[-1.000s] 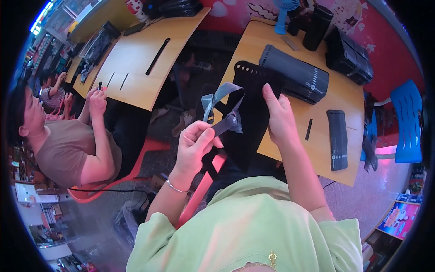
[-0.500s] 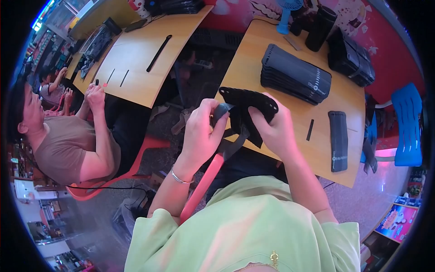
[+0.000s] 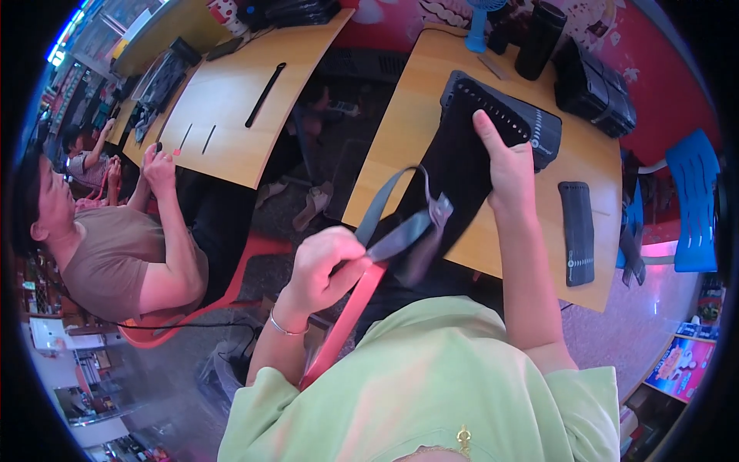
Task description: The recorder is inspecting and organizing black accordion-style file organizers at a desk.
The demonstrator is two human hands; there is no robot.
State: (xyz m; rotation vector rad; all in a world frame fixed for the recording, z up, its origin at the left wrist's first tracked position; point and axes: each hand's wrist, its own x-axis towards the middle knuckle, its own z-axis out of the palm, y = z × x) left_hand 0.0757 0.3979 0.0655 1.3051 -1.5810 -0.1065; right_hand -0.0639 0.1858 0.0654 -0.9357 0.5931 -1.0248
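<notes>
My right hand (image 3: 511, 173) grips the edge of a long black fabric panel (image 3: 454, 158), thumb on top, beside a row of holes. The panel hangs tilted over the near table, partly covering a stack of grey panels (image 3: 548, 127). In my left hand (image 3: 323, 266), at lower left, the closed fingers pinch a grey strap (image 3: 404, 235). The strap loops up in an arc and bends back beside the panel's lower part, which is blurred. Whether strap and panel are joined I cannot tell. A single grey panel (image 3: 577, 239) lies to the right of my forearm.
The wooden table (image 3: 385, 154) also bears a black cylinder (image 3: 540, 42), a blue fan (image 3: 479, 31) and a bundle of dark packs (image 3: 594, 88). A co-worker (image 3: 115, 254) sits at another table (image 3: 231, 100) on the left. Blue chair (image 3: 693, 200) stands right.
The bunched black panel has opened out and stretched. My right hand moved up and right with it; my left moved down and left, drawing the strap out.
</notes>
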